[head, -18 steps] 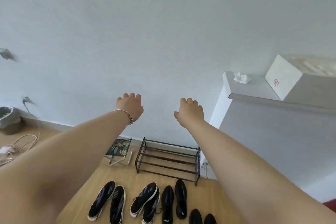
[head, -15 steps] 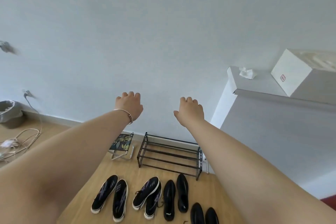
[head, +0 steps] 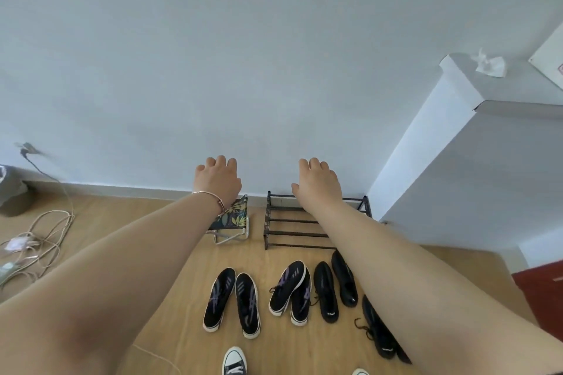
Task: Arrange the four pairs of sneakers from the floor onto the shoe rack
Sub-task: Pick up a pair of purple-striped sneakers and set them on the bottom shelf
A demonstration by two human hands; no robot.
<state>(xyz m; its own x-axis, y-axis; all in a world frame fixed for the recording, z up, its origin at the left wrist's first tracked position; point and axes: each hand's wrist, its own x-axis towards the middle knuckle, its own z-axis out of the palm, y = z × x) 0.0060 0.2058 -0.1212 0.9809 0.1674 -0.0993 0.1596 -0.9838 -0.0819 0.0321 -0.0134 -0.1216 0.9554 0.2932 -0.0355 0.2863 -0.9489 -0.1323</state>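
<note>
A low black metal shoe rack (head: 292, 227) stands on the wooden floor against the wall, nothing on its bars. In front of it lie pairs of dark sneakers: a white-soled pair (head: 232, 301) at the left, a second white-soled pair (head: 291, 291) with one shoe overlapping the other, an all-black pair (head: 333, 286), and another black pair (head: 379, 333) partly hidden by my right arm. My left hand (head: 217, 181) and my right hand (head: 316, 183) are stretched forward high above the floor, backs up, fingers curled down, holding nothing.
A small folding stool (head: 231, 222) with leaf-print fabric stands left of the rack. My own shoe toes (head: 234, 361) show at the bottom edge. Cables (head: 39, 240) and a grey bin (head: 10, 192) lie far left. A white cabinet (head: 475, 167) rises at the right.
The view has tilted down: the rack and shoes sit higher in frame, and my own shoe toes have come into sight. Both hands keep the same outstretched pose.
</note>
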